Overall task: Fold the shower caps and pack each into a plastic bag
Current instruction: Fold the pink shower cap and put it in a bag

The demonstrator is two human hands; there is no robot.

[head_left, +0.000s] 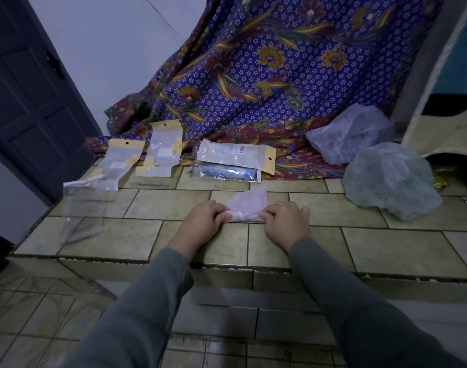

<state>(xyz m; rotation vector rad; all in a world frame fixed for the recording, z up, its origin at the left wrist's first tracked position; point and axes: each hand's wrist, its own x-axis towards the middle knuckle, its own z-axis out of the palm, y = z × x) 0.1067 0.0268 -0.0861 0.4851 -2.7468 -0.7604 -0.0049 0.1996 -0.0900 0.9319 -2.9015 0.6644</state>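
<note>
A pale pink shower cap (247,204), folded into a small flat wedge, lies on the tiled step (386,245) in the middle. My left hand (204,217) pinches its near left corner with curled fingers. My right hand (284,219) grips its near right edge, fingers curled over the plastic. Two unfolded caps sit at the right: a pale lilac one (352,134) and a grey-green one (389,179). Clear plastic bags with yellow header strips lie at the back: two on the left (115,160) (162,150) and one (237,155) in the middle on top of a packed bluish bag (227,172).
A blue and maroon floral cloth (267,75) hangs behind the bags and spreads onto the step. A dark door (27,96) stands at the left. The step's front edge drops to a lower tiled floor (54,314). A loose clear sheet (89,185) lies left.
</note>
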